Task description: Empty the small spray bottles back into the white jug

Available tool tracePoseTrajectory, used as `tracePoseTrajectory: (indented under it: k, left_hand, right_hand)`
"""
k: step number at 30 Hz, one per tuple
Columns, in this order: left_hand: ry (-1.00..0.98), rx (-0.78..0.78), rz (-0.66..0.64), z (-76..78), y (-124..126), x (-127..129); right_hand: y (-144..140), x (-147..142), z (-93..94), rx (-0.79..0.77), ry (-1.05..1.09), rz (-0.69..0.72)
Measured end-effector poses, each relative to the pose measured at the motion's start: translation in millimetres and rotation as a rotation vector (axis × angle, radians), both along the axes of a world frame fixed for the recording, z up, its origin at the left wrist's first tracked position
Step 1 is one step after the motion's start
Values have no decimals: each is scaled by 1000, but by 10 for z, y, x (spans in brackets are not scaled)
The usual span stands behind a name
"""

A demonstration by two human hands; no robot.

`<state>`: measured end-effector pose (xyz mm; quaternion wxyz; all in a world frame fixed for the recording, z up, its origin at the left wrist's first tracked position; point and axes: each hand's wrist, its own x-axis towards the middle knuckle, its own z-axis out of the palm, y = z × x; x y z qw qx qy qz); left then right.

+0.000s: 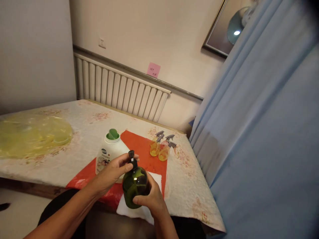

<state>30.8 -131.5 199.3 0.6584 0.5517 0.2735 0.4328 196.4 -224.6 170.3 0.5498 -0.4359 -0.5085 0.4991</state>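
Observation:
A dark green pump bottle with a black pump head is held up near the front edge of the covered table. My right hand wraps around the bottle's body from the right, thumb across its front. At the neck, my left hand is closed on the black collar of the pump; some of its fingers are hidden behind it. Just behind my left hand stands a white jug with a green cup in its mouth. Under the bottle lies a white cloth.
Several small spray bottles with grey triggers stand on the red sheet. A yellow translucent plastic sheet or bag spreads at the left of the floral tablecloth. A blue curtain hangs along the right; a radiator lines the wall.

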Motion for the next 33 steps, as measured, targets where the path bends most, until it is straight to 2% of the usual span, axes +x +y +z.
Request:
tracePoseTrajectory:
  k: [2, 5, 9, 14, 20, 26, 33]
  left_hand:
    - [2, 8, 66, 14, 1, 29]
    - [10, 18, 77, 33, -2, 62]
    - [-33, -8, 5, 8, -5, 58]
    - [-97, -133, -136, -34, -4, 43]
    - [-50, -92, -8, -22, -24, 90]
    - [-49, -119, -89, -2, -30, 91]
    - [-69, -94, 12, -41, 5, 135]
  right_hand:
    - [2, 1, -13, 0, -7, -14]
    - [3, 7, -13, 2, -12, -27]
    - [-4, 0, -16, -8, 86, 51]
    - [-18, -42, -52, -7, 230, 116]
    - [-9, -47, -60, -25, 203, 85]
    - [-2, -30, -113, -9, 239, 109]
    - [5, -13, -147, -24, 271, 91]
